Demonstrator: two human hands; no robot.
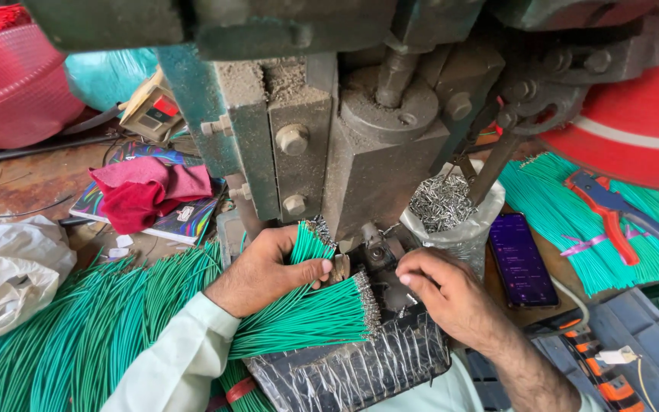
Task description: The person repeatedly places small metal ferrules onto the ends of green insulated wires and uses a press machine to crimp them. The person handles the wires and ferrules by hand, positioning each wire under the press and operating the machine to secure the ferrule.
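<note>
Hands at press base, green wires in grip.

Left hand (265, 267) closed around bundle of thin green wires (306, 313), cut ends bare and metallic, fanned toward dark press (345, 137); right hand (440, 294) pinching something small just beside die, item too small to tell. More green wires (78, 328) heaped at left; phone (520, 259) at right.

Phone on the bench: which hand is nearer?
Right. The right hand sits just beside the phone, apart from it. The left hand is farther off, gripping the green wire bundle.
</note>
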